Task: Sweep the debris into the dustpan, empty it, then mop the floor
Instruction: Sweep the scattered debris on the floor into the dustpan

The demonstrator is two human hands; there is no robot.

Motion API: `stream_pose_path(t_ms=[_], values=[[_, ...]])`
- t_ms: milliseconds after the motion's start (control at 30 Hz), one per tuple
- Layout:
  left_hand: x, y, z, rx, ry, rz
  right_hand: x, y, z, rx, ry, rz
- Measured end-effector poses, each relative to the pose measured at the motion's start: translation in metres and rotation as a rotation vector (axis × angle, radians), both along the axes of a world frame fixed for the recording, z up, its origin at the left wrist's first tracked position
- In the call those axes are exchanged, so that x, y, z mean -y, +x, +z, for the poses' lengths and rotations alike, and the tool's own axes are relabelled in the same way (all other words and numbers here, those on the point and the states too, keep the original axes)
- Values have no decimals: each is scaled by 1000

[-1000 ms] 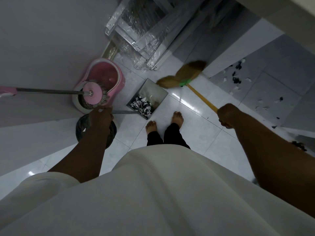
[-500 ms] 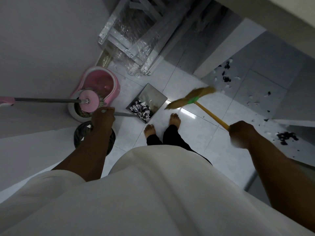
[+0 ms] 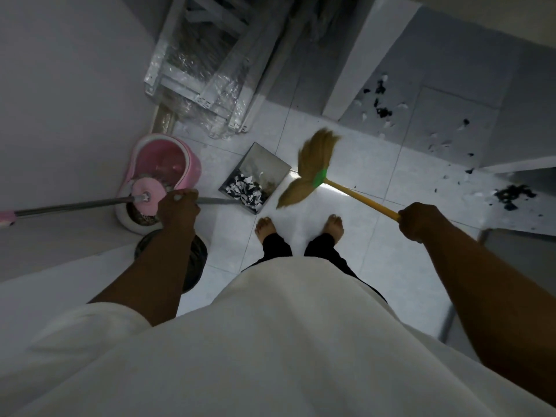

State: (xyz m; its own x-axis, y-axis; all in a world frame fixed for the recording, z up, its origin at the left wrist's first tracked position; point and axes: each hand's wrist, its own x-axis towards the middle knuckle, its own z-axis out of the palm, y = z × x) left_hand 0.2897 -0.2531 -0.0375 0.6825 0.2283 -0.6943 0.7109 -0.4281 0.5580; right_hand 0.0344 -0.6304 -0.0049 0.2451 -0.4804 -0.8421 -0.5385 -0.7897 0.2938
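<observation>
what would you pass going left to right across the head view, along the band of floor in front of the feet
mop handle's pink end → pink mop bucket → dustpan → broom → right hand → dark debris pile

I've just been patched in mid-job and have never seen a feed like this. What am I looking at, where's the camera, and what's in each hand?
No machine here: a single camera worn on a person's head looks down at their own bare hands. The left hand grips the metal handle of a dustpan holding torn scraps. The right hand grips a broom by its yellow handle, bristles close to the pan. On the left stands a pink mop bucket with a mop resting in it. More debris lies on the tiled floor at right, not yet swept.
</observation>
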Motion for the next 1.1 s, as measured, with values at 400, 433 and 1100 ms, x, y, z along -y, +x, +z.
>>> stream_pose_path(t_ms=[400, 433, 1100], values=[[81, -31, 2, -38, -14, -57, 96, -69, 33, 104, -68, 36], [87, -34, 3, -47, -6, -69, 102, -69, 31, 136, -65, 34], [181, -67, 13, 89, -31, -60, 186, -97, 41, 26, -63, 87]])
